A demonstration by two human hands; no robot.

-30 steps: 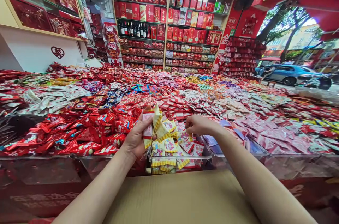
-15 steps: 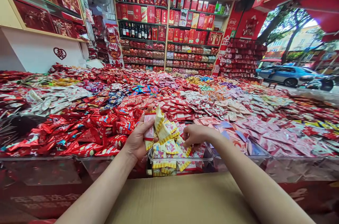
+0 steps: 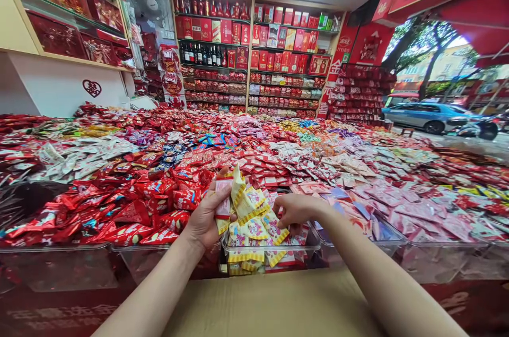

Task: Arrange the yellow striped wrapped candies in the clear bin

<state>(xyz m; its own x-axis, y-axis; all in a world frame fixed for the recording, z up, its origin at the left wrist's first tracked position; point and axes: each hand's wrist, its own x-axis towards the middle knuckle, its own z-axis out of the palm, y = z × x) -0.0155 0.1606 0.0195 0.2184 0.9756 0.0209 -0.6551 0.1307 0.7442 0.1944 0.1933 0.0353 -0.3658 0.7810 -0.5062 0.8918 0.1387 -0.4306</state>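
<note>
Several small packets, a pink-and-red one and yellow-and-white ones, are gripped in my left hand, its thumb pressing on the pink one. My right hand has curled fingers at the right side of a pile of yellow-edged white packets; its fingertips are partly hidden, and I cannot make out what they hold. Both hands are over a clear plastic bin that holds this pile, with red packets mixed in.
Below the bin lies a brown cardboard surface. Red packets heap up on the left, pink packets on the right. Shelves with bottles and boxes stand behind. A blue car is outside.
The view has tilted up slightly, so the scene sits lower in the picture. Both hands keep nearly the same place over the bin, with the packets still in my left hand.
</note>
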